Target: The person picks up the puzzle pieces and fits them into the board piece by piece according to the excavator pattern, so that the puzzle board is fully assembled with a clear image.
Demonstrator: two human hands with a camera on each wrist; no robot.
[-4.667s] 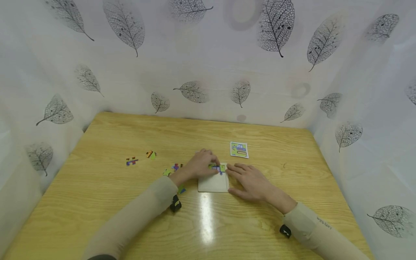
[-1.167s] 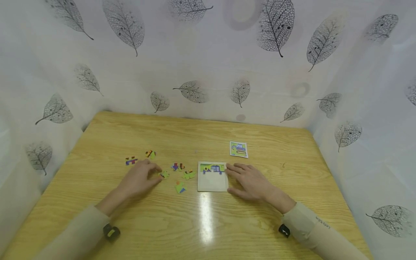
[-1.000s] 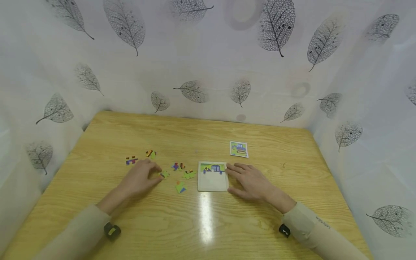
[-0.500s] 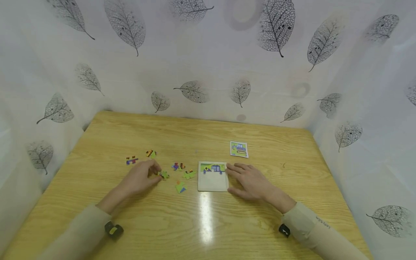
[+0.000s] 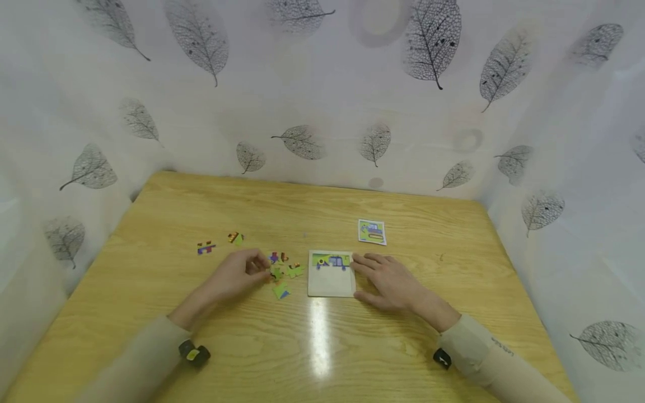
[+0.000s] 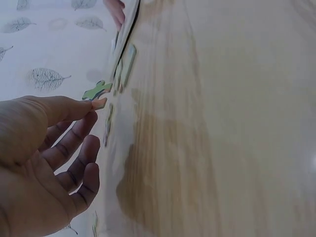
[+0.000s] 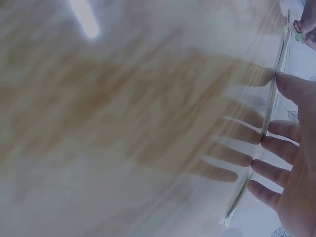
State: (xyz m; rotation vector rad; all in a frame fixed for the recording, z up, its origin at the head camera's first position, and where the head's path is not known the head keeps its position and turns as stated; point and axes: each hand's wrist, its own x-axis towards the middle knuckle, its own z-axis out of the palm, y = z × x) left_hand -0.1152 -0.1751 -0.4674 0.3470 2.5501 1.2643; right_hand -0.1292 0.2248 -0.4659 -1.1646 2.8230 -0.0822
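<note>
Between thumb and forefinger my left hand [image 5: 235, 277] pinches a green jigsaw piece [image 6: 98, 91], lifted above the table in the left wrist view. Other loose jigsaw pieces [image 5: 294, 271] lie just beyond it. A white puzzle tray [image 5: 331, 284] sits mid-table, with a strip of fitted pieces [image 5: 331, 261] along its far side showing part of a blue vehicle on green. My right hand [image 5: 390, 282] rests with fingers extended against the tray's right edge. In the right wrist view, the right fingertips touch the tray's rim.
A small picture card [image 5: 372, 232] of a blue vehicle lies behind the tray to the right. Further jigsaw pieces [image 5: 205, 248] lie toward the left. A white curtain [image 5: 322, 84] with leaf prints stands behind the wooden table [image 5: 403, 347].
My left hand left the tray, went to the loose pieces on the left, took a green jigsaw piece and now moves rightward with it. The right hand has stayed at the tray.
</note>
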